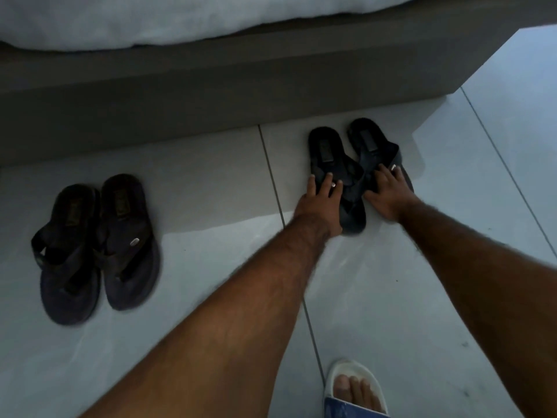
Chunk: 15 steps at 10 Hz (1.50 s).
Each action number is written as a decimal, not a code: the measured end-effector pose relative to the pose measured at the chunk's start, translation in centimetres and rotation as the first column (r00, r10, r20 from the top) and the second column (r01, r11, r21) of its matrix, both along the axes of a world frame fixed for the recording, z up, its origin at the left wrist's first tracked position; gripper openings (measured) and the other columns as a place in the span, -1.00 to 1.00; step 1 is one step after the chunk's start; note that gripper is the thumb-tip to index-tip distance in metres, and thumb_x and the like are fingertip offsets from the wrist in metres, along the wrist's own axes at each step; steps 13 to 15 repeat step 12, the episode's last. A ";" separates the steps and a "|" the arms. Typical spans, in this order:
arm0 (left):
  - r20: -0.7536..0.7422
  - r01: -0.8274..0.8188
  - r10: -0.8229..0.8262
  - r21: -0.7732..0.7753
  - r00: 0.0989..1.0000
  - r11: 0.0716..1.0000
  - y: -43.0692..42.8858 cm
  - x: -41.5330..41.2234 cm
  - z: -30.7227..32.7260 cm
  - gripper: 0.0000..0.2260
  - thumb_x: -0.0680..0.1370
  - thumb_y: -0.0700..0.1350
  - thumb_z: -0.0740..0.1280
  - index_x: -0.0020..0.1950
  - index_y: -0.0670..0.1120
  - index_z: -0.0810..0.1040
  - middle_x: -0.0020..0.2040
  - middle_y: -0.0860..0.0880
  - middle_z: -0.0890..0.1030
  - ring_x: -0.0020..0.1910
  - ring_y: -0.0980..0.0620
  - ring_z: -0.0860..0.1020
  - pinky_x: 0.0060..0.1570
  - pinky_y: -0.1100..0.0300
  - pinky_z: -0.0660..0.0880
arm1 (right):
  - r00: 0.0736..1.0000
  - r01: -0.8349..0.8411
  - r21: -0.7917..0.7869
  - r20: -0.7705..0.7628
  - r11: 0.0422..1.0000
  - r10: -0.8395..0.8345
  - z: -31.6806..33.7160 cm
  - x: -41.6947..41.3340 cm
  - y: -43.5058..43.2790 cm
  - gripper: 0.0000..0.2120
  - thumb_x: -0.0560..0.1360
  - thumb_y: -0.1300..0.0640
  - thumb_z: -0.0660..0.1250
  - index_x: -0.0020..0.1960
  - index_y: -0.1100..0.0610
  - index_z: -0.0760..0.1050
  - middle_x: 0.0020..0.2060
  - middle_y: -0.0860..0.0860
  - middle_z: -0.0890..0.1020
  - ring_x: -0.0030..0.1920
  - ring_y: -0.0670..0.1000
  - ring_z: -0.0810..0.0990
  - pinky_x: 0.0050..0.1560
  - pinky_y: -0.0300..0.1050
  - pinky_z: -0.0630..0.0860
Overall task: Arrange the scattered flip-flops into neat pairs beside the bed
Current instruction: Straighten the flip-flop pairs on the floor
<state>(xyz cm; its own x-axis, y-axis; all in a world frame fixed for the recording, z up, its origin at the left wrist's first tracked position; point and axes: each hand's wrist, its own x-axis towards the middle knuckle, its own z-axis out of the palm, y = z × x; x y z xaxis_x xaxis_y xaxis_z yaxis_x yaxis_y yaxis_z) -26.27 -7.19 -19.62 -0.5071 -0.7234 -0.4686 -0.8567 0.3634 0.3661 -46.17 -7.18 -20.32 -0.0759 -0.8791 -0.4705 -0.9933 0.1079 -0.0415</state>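
Observation:
Two dark flip-flops lie side by side on the pale tiled floor near the bed corner, heels toward the bed. My left hand (319, 200) rests flat on the toe end of the left black flip-flop (327, 152), fingers spread. My right hand (387, 191) presses on the strap area of the right black flip-flop (369, 137), which overlaps the left one slightly. A second pair, dark brown flip-flops (96, 245), sits together at the left, touching side by side, apart from both hands.
The grey bed base (211, 86) runs across the top, with a white duvet (150, 16) hanging over it. My foot in a white slide (355, 387) stands at the bottom right. Glossy floor tiles (211, 182) surround both pairs.

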 end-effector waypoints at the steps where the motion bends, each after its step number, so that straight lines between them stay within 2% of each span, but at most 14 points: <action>1: 0.001 0.008 -0.008 0.000 1.000 1.000 1.6 -0.1 0.0 -0.02 0.44 0.09 0.47 0.66 0.00 -0.09 0.68 -0.01 -0.15 0.63 -0.28 -0.20 0.51 -0.14 0.24 | 0.993 0.100 0.018 0.057 0.995 -0.101 -0.2 -0.4 1.6 -0.39 0.66 -0.01 0.15 0.61 0.24 0.14 0.63 0.22 0.10 0.65 0.22 -0.05 0.63 0.13 -0.17; 2: 0.003 0.019 -0.019 -0.009 1.000 1.000 2.7 0.0 0.4 -0.04 0.45 0.08 0.46 0.66 -0.01 -0.07 0.68 -0.02 -0.14 0.63 -0.28 -0.18 0.51 -0.13 0.23 | 0.971 0.206 0.014 0.124 0.978 -0.206 -0.2 -0.6 2.8 -0.31 0.62 -0.07 0.19 0.62 0.24 0.09 0.64 0.19 0.06 0.65 0.22 -0.08 0.63 0.12 -0.12; 3: 0.005 0.030 -0.030 -0.006 1.000 1.000 3.8 0.1 0.8 -0.05 0.46 0.09 0.46 0.66 -0.01 -0.06 0.68 -0.03 -0.12 0.63 -0.28 -0.16 0.51 -0.12 0.23 | 0.962 0.234 0.019 0.142 0.972 -0.234 -0.1 -0.4 4.0 -0.32 0.62 -0.05 0.21 0.62 0.23 0.13 0.64 0.18 0.08 0.65 0.24 -0.07 0.64 0.10 -0.12; 6: 0.043 0.030 -0.030 0.001 0.999 1.000 7.4 0.5 1.4 -0.03 0.47 0.13 0.48 0.66 -0.02 -0.09 0.68 -0.06 -0.12 0.63 -0.28 -0.14 0.54 -0.13 0.19 | 0.938 0.296 0.000 0.191 0.955 -0.290 0.9 0.8 7.7 -0.32 0.57 -0.05 0.24 0.60 0.19 0.18 0.65 0.10 0.10 0.64 0.24 -0.10 0.62 0.17 0.04; 8: 0.057 0.041 -0.041 0.007 0.998 0.999 8.0 0.8 1.3 -0.02 0.46 0.12 0.49 0.66 -0.02 -0.09 0.68 -0.05 -0.12 0.63 -0.27 -0.15 0.54 -0.16 0.19 | 0.941 0.292 0.005 0.178 0.956 -0.288 0.7 1.0 8.8 -0.32 0.57 -0.06 0.24 0.60 0.20 0.19 0.64 0.12 0.10 0.64 0.25 -0.10 0.62 0.16 0.00; 9: 0.066 0.051 -0.052 0.015 0.996 0.999 7.5 0.7 1.3 -0.01 0.45 0.14 0.50 0.66 -0.02 -0.08 0.68 -0.04 -0.12 0.63 -0.27 -0.13 0.53 -0.22 0.18 | 0.960 0.247 0.064 0.119 0.967 -0.253 0.9 1.0 8.2 -0.35 0.58 -0.09 0.20 0.57 0.21 0.21 0.64 0.14 0.09 0.65 0.23 -0.09 0.62 0.21 -0.02; 10: 0.064 0.061 -0.061 0.013 0.996 0.998 7.2 1.2 1.8 0.00 0.43 0.22 0.48 0.66 0.02 -0.07 0.68 -0.03 -0.14 0.64 -0.24 -0.12 0.54 -0.31 0.06 | 0.982 0.186 -0.029 -0.011 0.982 -0.186 2.2 2.1 8.2 -0.31 0.55 -0.17 0.18 0.56 0.18 0.19 0.65 0.13 0.03 0.65 0.22 -0.09 0.58 0.27 0.04; 11: -0.003 -0.011 0.010 -0.094 1.000 0.996 6.8 3.0 3.1 -0.03 0.45 0.30 0.40 0.66 0.01 -0.07 0.68 -0.04 -0.16 0.64 -0.21 -0.10 0.55 -0.31 -0.04 | 0.998 -0.027 -0.246 -0.064 0.969 0.012 4.5 3.9 7.6 -0.20 0.53 -0.20 0.10 0.63 0.19 0.02 0.66 0.15 0.00 0.66 0.15 -0.11 0.60 0.23 0.00; 12: -0.076 -0.108 0.093 -0.238 0.993 0.965 5.7 5.6 6.5 -0.08 0.51 0.33 0.29 0.66 -0.06 -0.08 0.68 -0.07 -0.14 0.66 -0.16 -0.11 0.59 -0.22 -0.07 | 0.979 -0.204 -0.317 -0.060 0.926 0.195 8.4 6.6 5.8 -0.21 0.56 -0.23 0.02 0.65 0.17 -0.05 0.66 0.12 0.00 0.66 0.09 -0.11 0.63 0.18 -0.05; 15: -0.076 -0.108 0.093 -0.238 0.993 0.965 5.7 5.6 6.5 -0.08 0.51 0.33 0.29 0.66 -0.06 -0.08 0.68 -0.07 -0.14 0.66 -0.16 -0.11 0.59 -0.22 -0.07 | 0.979 -0.204 -0.317 -0.060 0.926 0.195 8.4 6.6 5.8 -0.21 0.56 -0.23 0.02 0.65 0.17 -0.05 0.66 0.12 0.00 0.66 0.09 -0.11 0.63 0.18 -0.05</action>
